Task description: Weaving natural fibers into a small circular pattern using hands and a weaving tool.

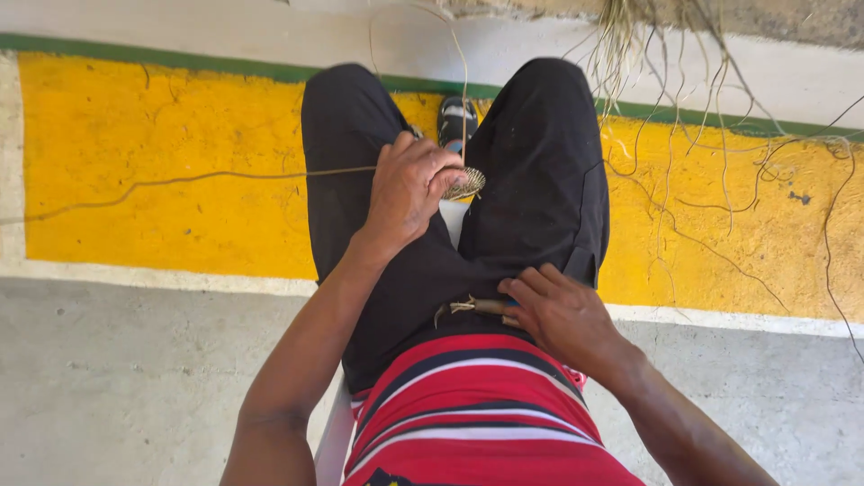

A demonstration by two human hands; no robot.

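I sit with my legs in black trousers (pixel 540 171) and look down at my lap. My left hand (pixel 407 191) is closed around a small round woven disc of straw (pixel 466 184), held between my knees. A long thin straw strand (pixel 198 177) runs from that hand off to the left, and another loops upward. My right hand (pixel 560 313) rests at my waist, its fingers on a short wooden-handled tool (pixel 482 306) with a few straw fibres by it. A red striped shirt (pixel 477 405) covers my belly.
The floor has a yellow painted band (pixel 162 171) with a green line and white edges, and grey concrete (pixel 126 378) nearer me. A loose bundle of dry straw fibres (pixel 684 108) spreads over the floor at the upper right. One sandalled foot (pixel 456 120) shows between my knees.
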